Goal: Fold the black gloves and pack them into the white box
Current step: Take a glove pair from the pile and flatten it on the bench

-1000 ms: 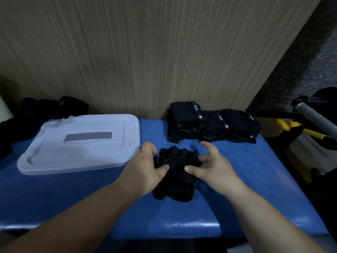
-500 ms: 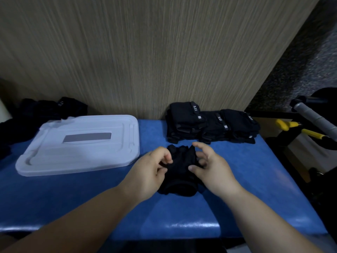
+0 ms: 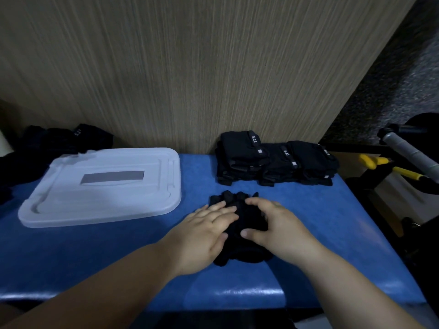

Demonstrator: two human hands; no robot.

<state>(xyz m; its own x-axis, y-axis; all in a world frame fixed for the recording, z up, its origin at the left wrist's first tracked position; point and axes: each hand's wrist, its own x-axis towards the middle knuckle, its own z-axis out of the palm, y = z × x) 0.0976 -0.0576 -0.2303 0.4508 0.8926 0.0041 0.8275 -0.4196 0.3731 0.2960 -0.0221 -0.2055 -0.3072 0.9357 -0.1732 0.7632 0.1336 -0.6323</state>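
A pair of black gloves [image 3: 240, 205] lies on the blue table [image 3: 95, 252] in front of me, glove fingers pointing away. My left hand [image 3: 204, 233] lies flat on the gloves' left side with straight fingers. My right hand [image 3: 278, 229] presses on their right side, fingers arched and thumb touching the fabric. The white box [image 3: 102, 186] stands to the left with its lid on. Two stacks of folded black gloves [image 3: 273, 160] sit at the back against the wooden wall.
More black gloves [image 3: 59, 141] lie in a loose heap at the far left behind the box. Off the table's right edge are a grey handle [image 3: 408, 150] and yellow-handled tools [image 3: 389, 167]. The wooden wall stands right behind the table.
Both hands have let go of the pinched glove fabric and come down on top of the gloves. The gloves now lie flatter, with their fingertips spread toward the back.
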